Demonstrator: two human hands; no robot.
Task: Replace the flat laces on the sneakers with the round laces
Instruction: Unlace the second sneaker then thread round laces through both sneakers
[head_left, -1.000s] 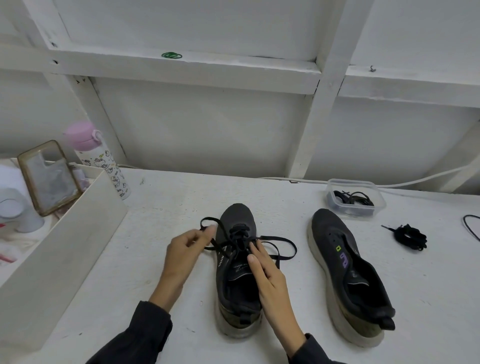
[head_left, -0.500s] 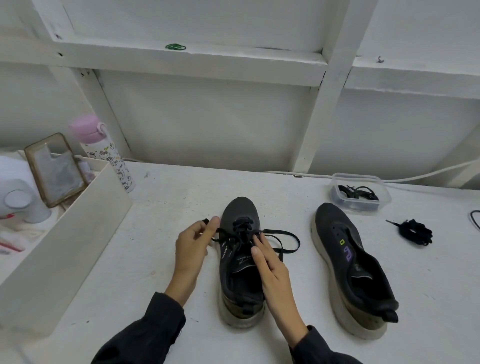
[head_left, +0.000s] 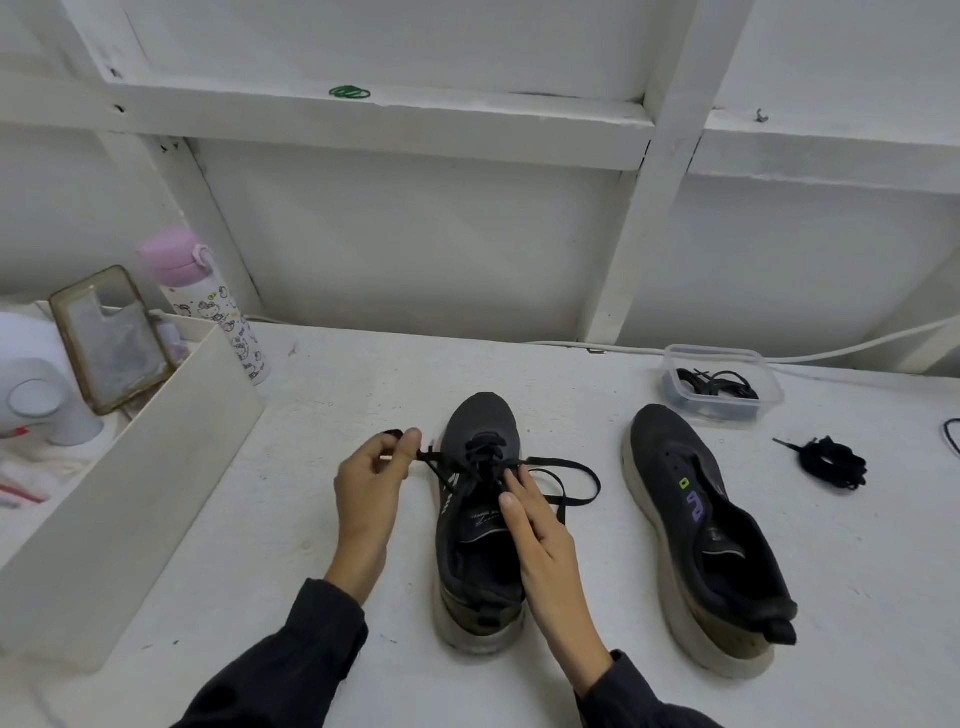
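Two black sneakers stand toe-away on the white table. The left sneaker (head_left: 475, 525) carries a black flat lace (head_left: 566, 480) threaded through its upper eyelets, with a loose loop lying to its right. My left hand (head_left: 371, 488) pinches the lace's left end beside the shoe. My right hand (head_left: 540, 540) rests on the tongue, fingertips on the crossed lace. The right sneaker (head_left: 701, 535) has no lace. A coiled black lace (head_left: 831, 462) lies to its right.
A clear plastic tub (head_left: 722, 384) holding black laces stands behind the right sneaker. A white open box (head_left: 130, 467) with a phone case (head_left: 111, 338) sits at the left, a pink-capped bottle (head_left: 208, 306) behind it. A white cable (head_left: 857, 345) runs along the wall.
My left hand has closed tighter on the lace end and drawn it slightly leftward. My right hand has stayed on the tongue. The camera has tilted a little.
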